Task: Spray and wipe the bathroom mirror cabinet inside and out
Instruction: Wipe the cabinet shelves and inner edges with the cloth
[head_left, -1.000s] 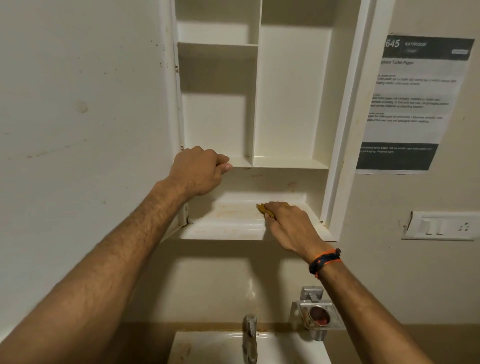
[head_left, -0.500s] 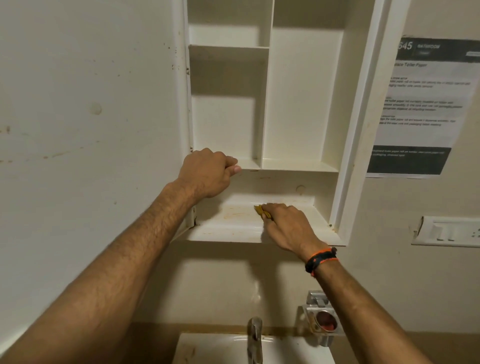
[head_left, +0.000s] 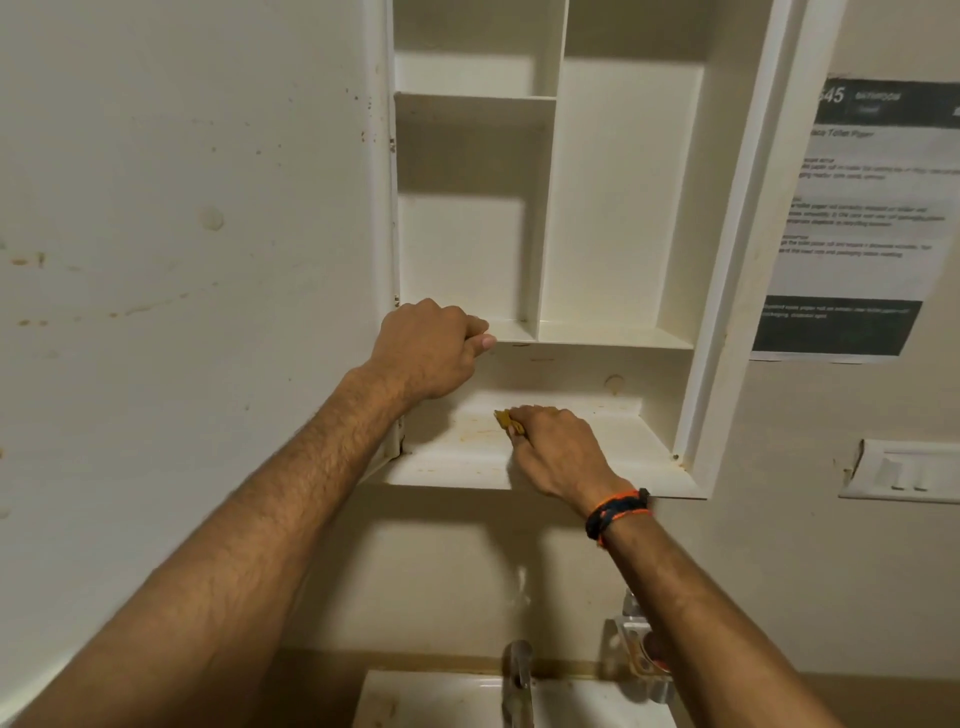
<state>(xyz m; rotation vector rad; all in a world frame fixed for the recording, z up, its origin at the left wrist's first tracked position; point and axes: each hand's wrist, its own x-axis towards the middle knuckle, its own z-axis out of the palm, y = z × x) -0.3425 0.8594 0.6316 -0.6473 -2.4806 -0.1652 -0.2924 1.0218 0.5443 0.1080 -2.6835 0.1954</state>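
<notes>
1. On the bottom shelf (head_left: 457, 447) of the open mirror cabinet (head_left: 613, 208), a yellow cloth (head_left: 505, 420) lies pressed under the right hand (head_left: 556, 449), whose curled fingers grip it.
2. Above and to the left, the left hand (head_left: 428, 351) has its grip curled over the front edge of the middle shelf (head_left: 613, 335).
3. Left stands the open door (head_left: 182, 260), spotted with stains.
4. Below sit a tap (head_left: 519, 670) and basin (head_left: 415, 701); a printed notice (head_left: 857, 218) hangs right.

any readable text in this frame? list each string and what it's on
"45": white digits in the dark header of the paper notice taped to the wall right of the cabinet; the number's left end is hidden behind the cabinet frame.
Small header word beside it: too blurred to read.
Title line and body paragraphs: too blurred to read.
White text in the dark footer band: too blurred to read.
Nothing else carries text.
</notes>
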